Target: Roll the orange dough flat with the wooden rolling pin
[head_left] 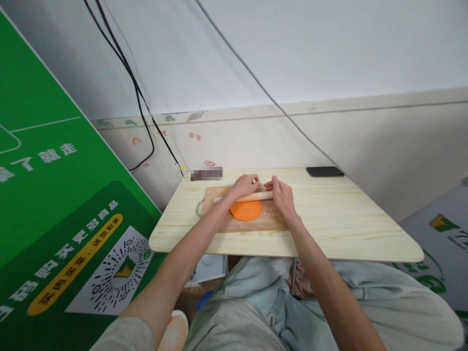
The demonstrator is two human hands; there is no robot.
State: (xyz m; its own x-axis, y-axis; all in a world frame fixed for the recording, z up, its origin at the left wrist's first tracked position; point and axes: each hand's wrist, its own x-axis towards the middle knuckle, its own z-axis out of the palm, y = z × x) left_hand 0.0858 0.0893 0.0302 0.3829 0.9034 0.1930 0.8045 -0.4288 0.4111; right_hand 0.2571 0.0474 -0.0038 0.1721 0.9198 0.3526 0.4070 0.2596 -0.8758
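Observation:
A flattened round of orange dough [246, 211] lies on a wooden cutting board [270, 224]. Across the board, just beyond the dough, rests a pale wooden rolling pin [252, 197]. My left hand [245, 185] is over the far side of the pin, its fingers curled closed; a small pale spot shows at the fingertips, too small to name. At the pin's right end is my right hand [282, 194], thumb raised and fingers pointing left, apart from each other. The pin's end meets or passes behind this palm; I cannot tell which.
The board has a metal handle [199, 207] on its left. A black phone [324, 171] lies at the back right of the light wooden table [351, 229], and a blurred-out item [206, 173] at the back left. A green banner [91, 195] stands left. Cables hang along the wall.

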